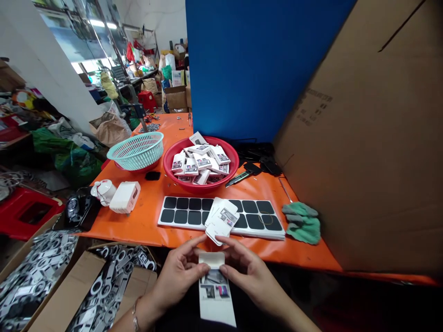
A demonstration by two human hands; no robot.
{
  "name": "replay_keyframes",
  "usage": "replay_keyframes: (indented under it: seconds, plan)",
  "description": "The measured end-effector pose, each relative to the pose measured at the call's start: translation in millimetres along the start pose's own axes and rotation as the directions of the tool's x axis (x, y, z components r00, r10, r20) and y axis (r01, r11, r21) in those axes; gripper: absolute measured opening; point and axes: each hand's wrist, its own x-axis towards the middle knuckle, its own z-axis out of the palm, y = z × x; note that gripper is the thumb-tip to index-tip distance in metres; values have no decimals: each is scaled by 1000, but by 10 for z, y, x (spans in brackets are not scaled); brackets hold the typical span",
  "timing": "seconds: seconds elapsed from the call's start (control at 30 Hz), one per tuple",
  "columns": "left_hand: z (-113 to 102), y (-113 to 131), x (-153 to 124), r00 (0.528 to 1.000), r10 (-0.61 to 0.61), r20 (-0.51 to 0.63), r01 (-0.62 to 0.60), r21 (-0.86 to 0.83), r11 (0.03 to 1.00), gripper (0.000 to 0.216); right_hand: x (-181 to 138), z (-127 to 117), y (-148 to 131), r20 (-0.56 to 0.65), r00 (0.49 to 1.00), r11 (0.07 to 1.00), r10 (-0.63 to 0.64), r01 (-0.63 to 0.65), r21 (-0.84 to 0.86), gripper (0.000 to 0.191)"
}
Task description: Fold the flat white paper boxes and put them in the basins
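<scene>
Between both hands, over my lap, is a flat white printed card box (217, 299) with small pictures on its front and a flap at its top. My left hand (180, 269) pinches its left edge, the thumb on the front. On the other edge, my right hand (247, 267) grips it likewise, thumb near the flap fold. Just beyond the fingertips lies a small pile of similar flat card boxes (221, 219). These rest on a stack of white sheets (256, 216) bearing black rounded squares.
A red basin (173, 177) holds several folded white boxes. Beside it stand a pale green basket (136, 152), a white device (125, 197), a box cutter (238, 177) and a green glove (302, 223). Cartons of ring-shaped parts (110, 276) sit lower left; a large cardboard sheet (374, 138) rises at right.
</scene>
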Motion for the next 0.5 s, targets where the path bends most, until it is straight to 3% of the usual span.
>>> replay_keyframes:
  seconds: [0.13, 0.2, 0.33, 0.43, 0.5]
  plan:
    - [-18, 147, -59, 997, 58, 59, -71, 242, 968, 20, -40, 18, -128, 82, 995, 971, -64, 81, -223, 21]
    - [-26, 190, -69, 997, 46, 59, -60, 279, 958, 20, -32, 49, -173, 63, 996, 958, -59, 74, -278, 20]
    - [-9, 218, -21, 994, -99, -45, 103, 99, 990, 26, 61, 137, -217, -69, 997, 966, 26, -43, -254, 21]
    - [0, 215, 22, 981, -188, -47, 185, -65, 981, 27, 122, 168, -213, -67, 993, 989, 101, -107, -100, 24]
    - [-9, 198, 17, 981, -195, -18, 193, -75, 978, 25, 107, 162, -181, -58, 989, 990, 136, -137, -20, 26]
